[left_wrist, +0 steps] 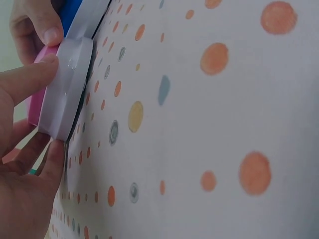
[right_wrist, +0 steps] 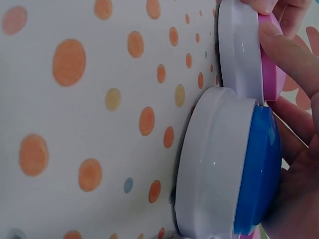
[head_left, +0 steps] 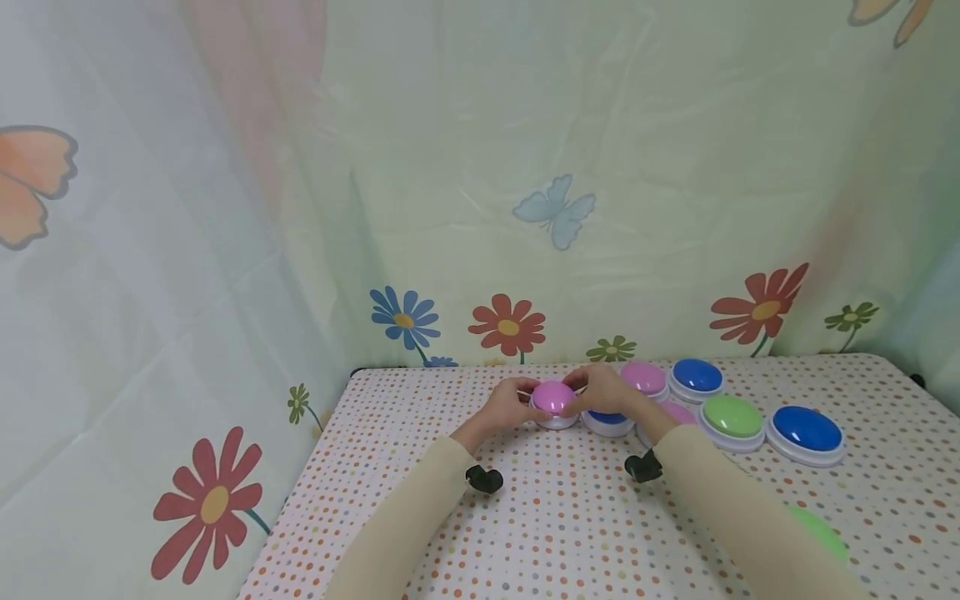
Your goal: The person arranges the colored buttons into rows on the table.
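Note:
A round push button with a pink dome and white base (head_left: pixel 553 398) sits on the dotted tabletop between both hands. My left hand (head_left: pixel 507 406) holds its left side, thumb near the dome's front edge and fingers curled round the base, as the left wrist view shows on the white base (left_wrist: pixel 66 82). From the other side my right hand (head_left: pixel 606 392) grips the same button, its thumb on the pink dome (right_wrist: pixel 273 64). Beneath the right hand stands a blue button (head_left: pixel 608 423), its base touching the pink one's in the right wrist view.
More buttons stand to the right: a pink one (head_left: pixel 643 377) behind, another pink one (head_left: pixel 677 412) partly behind the right forearm, two blue ones (head_left: pixel 697 376) (head_left: pixel 807 429) and a green one (head_left: pixel 732 417). Another green button (head_left: pixel 821 532) is partly hidden by the right sleeve. A flowered curtain (head_left: pixel 465 208) hangs behind.

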The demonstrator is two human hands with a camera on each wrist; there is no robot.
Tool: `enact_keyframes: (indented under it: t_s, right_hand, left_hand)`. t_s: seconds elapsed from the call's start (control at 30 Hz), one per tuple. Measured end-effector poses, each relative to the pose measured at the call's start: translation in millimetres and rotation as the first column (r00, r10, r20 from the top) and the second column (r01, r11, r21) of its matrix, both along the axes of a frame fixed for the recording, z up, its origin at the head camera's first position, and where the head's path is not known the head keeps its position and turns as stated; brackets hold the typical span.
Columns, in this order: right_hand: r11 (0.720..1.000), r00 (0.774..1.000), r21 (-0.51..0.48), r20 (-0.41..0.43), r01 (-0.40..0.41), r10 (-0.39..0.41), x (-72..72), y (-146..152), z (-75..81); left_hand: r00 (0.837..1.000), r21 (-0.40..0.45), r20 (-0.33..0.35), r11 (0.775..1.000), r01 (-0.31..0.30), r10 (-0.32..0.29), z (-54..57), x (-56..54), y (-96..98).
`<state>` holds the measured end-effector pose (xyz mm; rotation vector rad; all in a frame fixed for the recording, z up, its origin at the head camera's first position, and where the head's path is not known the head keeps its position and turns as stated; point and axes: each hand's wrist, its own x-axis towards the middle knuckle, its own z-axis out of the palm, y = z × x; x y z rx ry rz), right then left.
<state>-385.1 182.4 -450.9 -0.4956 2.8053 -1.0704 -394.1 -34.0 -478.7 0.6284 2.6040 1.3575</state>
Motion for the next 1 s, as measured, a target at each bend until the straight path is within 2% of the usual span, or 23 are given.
enact_keyframes:
  t_s: [0.23,0.43,0.67,1.0]
  right_hand:
    - [1.000,1.000,0.017,0.005,0.015,-0.015,-1.9,0.9,-2.9]
    - [1.000,1.000,0.003,-0.002,0.004,-0.004,-2.9,2.3,-5.7]
    - [0.999,1.000,-0.017,-0.001,0.028,-0.028,-1.0,3.6,-6.8]
    - [1.000,1.000,-0.018,-0.024,0.001,-0.001,2.4,4.1,-7.0]
  left_hand:
    - [1.000,0.005,-0.001,1.000,-0.002,0.002,0.1,1.6,0.7]
    - [1.000,0.012,-0.002,1.000,0.000,0.000,-2.4,0.6,0.6]
    - [1.000,0.023,0.004,1.000,-0.004,0.003,-3.8,0.6,2.1]
    - [1.000,0.018,0.022,1.000,-0.006,0.006,-1.9,2.6,-0.4]
